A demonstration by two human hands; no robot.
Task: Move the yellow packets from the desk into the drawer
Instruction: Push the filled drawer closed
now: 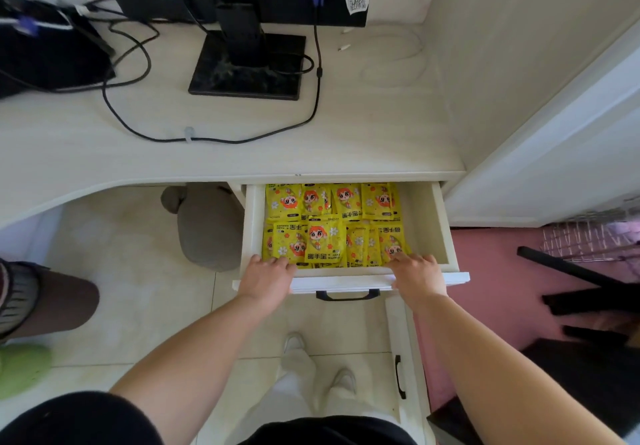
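Several yellow packets (332,223) with a red-haired cartoon figure lie in two overlapping rows inside the open white drawer (436,226) under the desk top (242,147). My left hand (266,276) reaches over the drawer's front edge at the left, fingertips touching the near row of packets. My right hand (417,275) does the same at the right, fingers resting on the packets there. Neither hand is seen gripping a packet. No yellow packets are visible on the desk top.
A black monitor on its stand (247,64) and black cables (207,138) occupy the desk. A dark bag (45,50) sits at the far left. A grey stool (207,226) stands under the desk. The drawer handle (348,295) faces me. Another person's leg (48,301) is at the left.
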